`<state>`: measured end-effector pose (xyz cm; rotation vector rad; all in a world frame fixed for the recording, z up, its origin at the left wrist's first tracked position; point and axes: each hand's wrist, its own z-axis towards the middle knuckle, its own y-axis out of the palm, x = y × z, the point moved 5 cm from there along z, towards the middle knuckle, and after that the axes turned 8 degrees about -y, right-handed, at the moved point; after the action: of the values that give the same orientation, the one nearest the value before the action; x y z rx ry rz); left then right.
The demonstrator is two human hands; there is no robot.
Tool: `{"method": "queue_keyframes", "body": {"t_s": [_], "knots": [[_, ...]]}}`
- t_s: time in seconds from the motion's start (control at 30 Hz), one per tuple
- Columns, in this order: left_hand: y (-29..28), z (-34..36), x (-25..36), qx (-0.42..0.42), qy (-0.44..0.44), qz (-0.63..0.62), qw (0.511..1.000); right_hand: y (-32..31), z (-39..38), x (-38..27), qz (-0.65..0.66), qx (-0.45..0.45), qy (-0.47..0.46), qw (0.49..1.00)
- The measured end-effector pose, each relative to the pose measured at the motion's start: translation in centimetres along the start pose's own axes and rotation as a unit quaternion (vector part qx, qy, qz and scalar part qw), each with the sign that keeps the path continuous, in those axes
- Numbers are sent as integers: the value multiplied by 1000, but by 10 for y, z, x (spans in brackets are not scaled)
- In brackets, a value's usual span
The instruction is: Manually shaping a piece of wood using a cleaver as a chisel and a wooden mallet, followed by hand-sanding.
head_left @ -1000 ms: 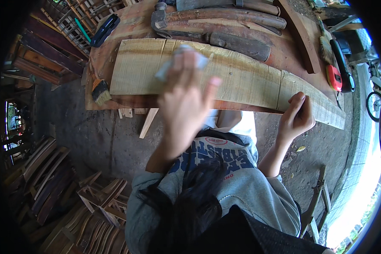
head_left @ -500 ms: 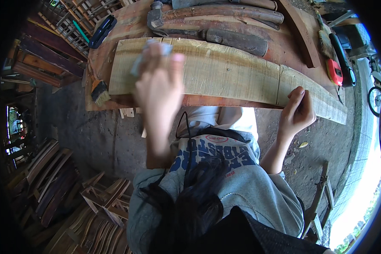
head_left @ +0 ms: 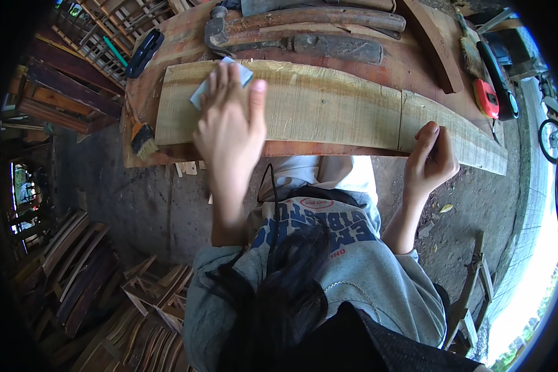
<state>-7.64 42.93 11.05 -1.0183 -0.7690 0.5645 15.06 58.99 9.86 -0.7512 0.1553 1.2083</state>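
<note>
A long, pale, slightly curved wooden board lies along the near edge of the workbench. My left hand presses a folded light-blue sheet, apparently sandpaper, flat onto the board's left part. Its fingers stretch forward over the sheet and the thumb stands off to the side. At the board's right part, my right hand is closed on the near edge, thumb on top and fingers curled. A dark line crosses the board just left of that hand.
Beyond the board lie a hammer, a wooden-handled tool and a curved brown wood piece. A paintbrush rests at left; a red tape measure and another brush at right. Stacked wooden parts stand on the floor.
My left hand, blurred by motion before, now shows sharply with the sheet still under its fingers, at almost the same place on the board. My right hand keeps its grip.
</note>
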Motion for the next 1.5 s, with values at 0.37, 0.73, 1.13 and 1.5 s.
{"method": "queue_keyframes", "body": {"t_s": [0.37, 0.73, 1.13, 1.5], "knots": [[4, -1, -3, -10, 9, 22, 1000, -4, 1, -2, -6, 26, -5, 1000], [23, -43, 73, 67, 247, -81, 963, 0, 0, -9, 1, 2, 13, 1000], [18, -12, 29, -80, 18, -6, 997, -2, 1, -8, 5, 12, 2, 1000], [-8, 21, -36, -84, -105, -34, 990, -4, -1, -5, 10, 25, -1, 1000]]}}
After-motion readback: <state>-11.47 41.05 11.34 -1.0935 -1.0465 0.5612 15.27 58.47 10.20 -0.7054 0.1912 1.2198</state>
